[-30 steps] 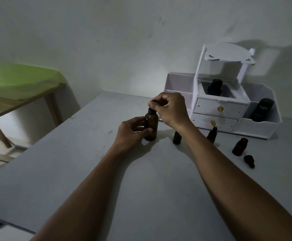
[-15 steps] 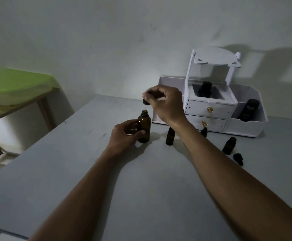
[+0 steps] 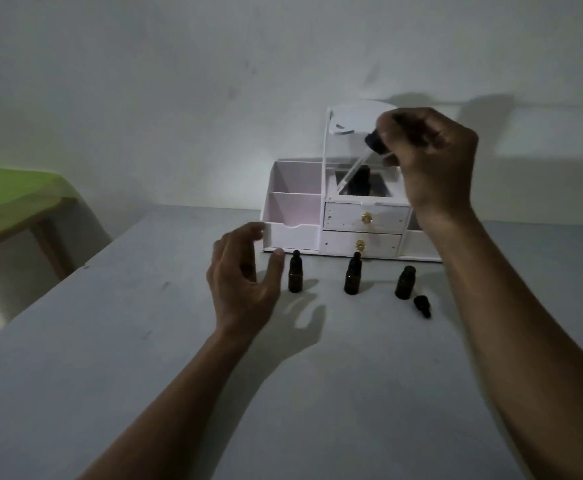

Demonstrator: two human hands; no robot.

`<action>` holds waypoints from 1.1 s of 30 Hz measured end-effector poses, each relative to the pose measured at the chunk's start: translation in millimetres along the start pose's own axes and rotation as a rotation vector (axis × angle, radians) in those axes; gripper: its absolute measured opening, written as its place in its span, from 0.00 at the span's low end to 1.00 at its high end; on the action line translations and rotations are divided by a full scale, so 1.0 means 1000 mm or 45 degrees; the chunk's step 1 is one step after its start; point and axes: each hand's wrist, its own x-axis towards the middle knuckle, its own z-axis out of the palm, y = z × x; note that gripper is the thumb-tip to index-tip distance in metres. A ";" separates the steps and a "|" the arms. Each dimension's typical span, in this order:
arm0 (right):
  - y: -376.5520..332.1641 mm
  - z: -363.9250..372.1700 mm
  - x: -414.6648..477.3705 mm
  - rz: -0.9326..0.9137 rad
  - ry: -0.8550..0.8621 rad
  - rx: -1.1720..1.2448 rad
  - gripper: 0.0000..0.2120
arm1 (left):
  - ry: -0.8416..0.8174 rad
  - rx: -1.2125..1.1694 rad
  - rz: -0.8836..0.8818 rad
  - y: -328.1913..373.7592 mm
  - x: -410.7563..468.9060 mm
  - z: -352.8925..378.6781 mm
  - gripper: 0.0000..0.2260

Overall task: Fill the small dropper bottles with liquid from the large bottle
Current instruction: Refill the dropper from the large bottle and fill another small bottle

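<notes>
**Loaded dropper in the air, 3 small bottles waiting**

Nearest me, my left hand (image 3: 245,282) hovers over the grey table (image 3: 144,375) with fingers spread and curled, gripping nothing, just beside the left small bottle (image 3: 295,276). I judge a careless sweep from here could knock it over. The middle small bottle (image 3: 353,278) also looks capped, while the right small bottle (image 3: 405,283) stands open, its loose cap (image 3: 422,305) lying beside it.

Higher up, my right hand (image 3: 425,157) pinches the dropper (image 3: 363,160) by its black bulb, glass tube slanting down-left. I judge a squeeze or shake now would drip liquid onto the white organizer (image 3: 363,218) behind. I cannot see the large bottle; my left hand may hide it.

The room is dim, with a bare wall and a green-topped side table (image 3: 13,199) at far left.
</notes>
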 end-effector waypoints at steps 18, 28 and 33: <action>0.076 -0.119 0.009 0.552 -0.236 -0.310 0.06 | -0.858 -0.220 -0.588 0.058 -0.055 0.151 0.30; 0.078 -0.114 0.001 0.580 -0.386 -0.437 0.05 | -0.852 -0.240 -0.616 0.058 -0.060 0.159 0.15; 0.074 -0.112 -0.002 0.561 -0.401 -0.419 0.05 | -0.842 -0.242 -0.607 0.059 -0.059 0.157 0.13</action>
